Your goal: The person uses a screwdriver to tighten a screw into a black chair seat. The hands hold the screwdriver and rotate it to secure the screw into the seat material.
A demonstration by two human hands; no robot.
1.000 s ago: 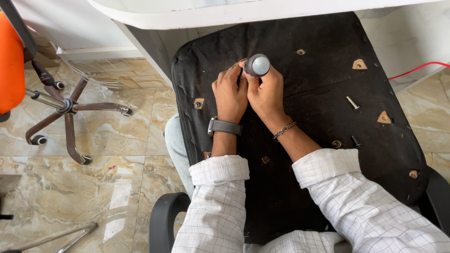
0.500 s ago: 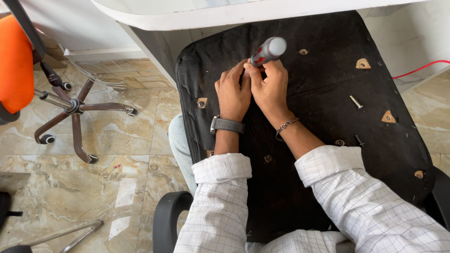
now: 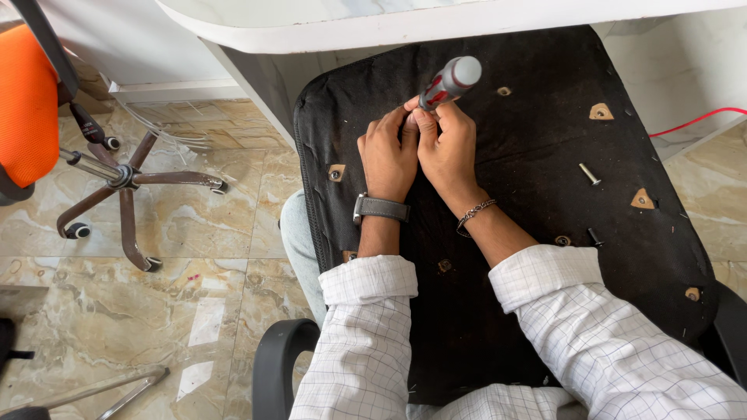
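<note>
**Both hands on the screwdriver over the upturned seat**

I see my right hand [image 3: 447, 148] wrapped around a screwdriver [image 3: 449, 82] with a grey and red handle; the handle tilts up and to the right, away from me, and its tip is hidden behind my fingers. My left hand [image 3: 387, 155] presses against the right one, fingers curled in toward the same spot near the tool's lower end, touching it or just beside it; I cannot tell whether it grips the shaft. A watch sits on the left wrist, a thin bracelet on the right.

Both hands work on the black underside of a chair seat [image 3: 513, 311], which lies across my lap and reaches to the white desk edge [image 3: 436, 23] above. A loose bolt [image 3: 590, 174] lies on the seat to the right, well apart from my hands, with another small dark bolt [image 3: 594, 236] nearer me. On the tiled floor to the left stands an orange chair [image 3: 27, 109] with its star base [image 3: 124, 183].
</note>
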